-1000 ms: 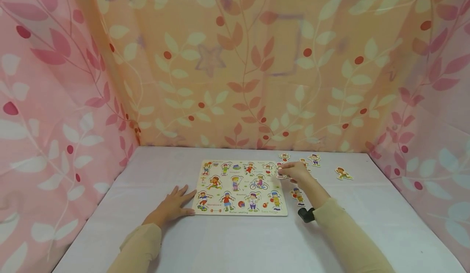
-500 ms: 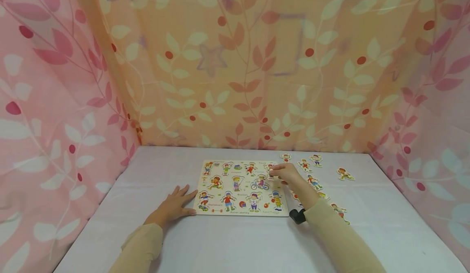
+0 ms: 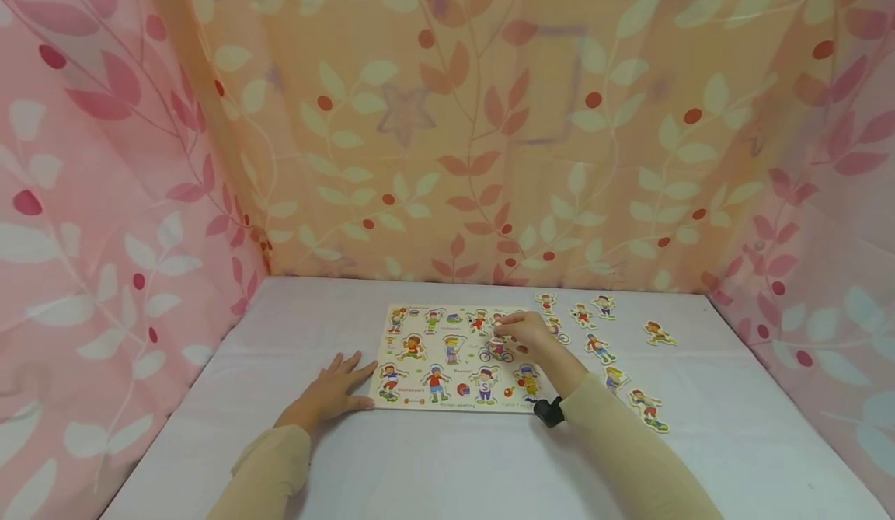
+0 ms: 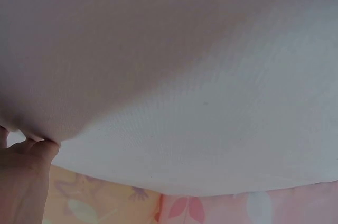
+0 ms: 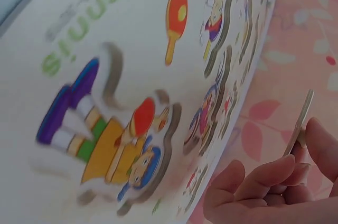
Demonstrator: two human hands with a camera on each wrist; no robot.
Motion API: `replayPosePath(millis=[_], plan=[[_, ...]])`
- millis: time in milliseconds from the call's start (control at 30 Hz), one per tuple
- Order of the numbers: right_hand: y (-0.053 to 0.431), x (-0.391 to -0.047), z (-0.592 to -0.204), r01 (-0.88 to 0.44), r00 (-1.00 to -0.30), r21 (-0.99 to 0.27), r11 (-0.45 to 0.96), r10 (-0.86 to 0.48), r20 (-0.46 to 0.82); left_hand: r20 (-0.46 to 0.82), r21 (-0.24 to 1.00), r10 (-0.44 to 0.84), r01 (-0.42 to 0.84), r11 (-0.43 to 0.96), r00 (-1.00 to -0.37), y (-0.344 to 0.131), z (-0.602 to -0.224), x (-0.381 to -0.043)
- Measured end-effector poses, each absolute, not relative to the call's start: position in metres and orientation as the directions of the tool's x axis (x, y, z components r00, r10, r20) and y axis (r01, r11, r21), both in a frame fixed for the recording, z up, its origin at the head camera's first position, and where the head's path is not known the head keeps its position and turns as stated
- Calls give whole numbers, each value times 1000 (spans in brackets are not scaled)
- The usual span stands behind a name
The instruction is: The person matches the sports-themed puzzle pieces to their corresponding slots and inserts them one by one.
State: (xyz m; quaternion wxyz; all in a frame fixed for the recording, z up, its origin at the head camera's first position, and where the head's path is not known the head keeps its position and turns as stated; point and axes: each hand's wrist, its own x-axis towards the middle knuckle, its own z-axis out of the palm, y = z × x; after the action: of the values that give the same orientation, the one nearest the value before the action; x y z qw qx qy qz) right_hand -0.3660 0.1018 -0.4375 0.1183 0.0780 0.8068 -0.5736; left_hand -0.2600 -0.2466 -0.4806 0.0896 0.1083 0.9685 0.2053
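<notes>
My right hand (image 3: 527, 337) pinches a thin puzzle piece (image 5: 302, 118) above the right part of a pale puzzle board (image 3: 414, 372). In the right wrist view the piece (image 5: 306, 105) is edge-on, so its picture is hidden. Printed sports figures with dark outlines cover the board, among them a table tennis player (image 5: 121, 147). At the board's left edge rests my left hand (image 3: 336, 390), fingers spread and fingertips touching the edge. Only part of the left hand (image 4: 26, 174) shows in the left wrist view, against the white tabletop.
Several loose figure pieces lie right of the board, including a runner (image 3: 657, 333) and a skateboarder (image 3: 649, 411). A white cloth (image 3: 433, 465) covers the table. Patterned curtains (image 3: 447, 131) enclose the back and sides. A black device (image 3: 548, 411) sits at my right wrist.
My right hand has carried the puzzle piece leftward from the loose pieces to over the board, uncovering pieces on the right. The left hand has stayed at the board's edge.
</notes>
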Motion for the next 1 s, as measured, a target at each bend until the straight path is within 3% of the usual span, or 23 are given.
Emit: replayPosePath(millis=[1000], plan=[[32,-398,-457,262,-959,-952,159,-69,-275,-134,402,238,167,900,-962,-248,-486,-264]])
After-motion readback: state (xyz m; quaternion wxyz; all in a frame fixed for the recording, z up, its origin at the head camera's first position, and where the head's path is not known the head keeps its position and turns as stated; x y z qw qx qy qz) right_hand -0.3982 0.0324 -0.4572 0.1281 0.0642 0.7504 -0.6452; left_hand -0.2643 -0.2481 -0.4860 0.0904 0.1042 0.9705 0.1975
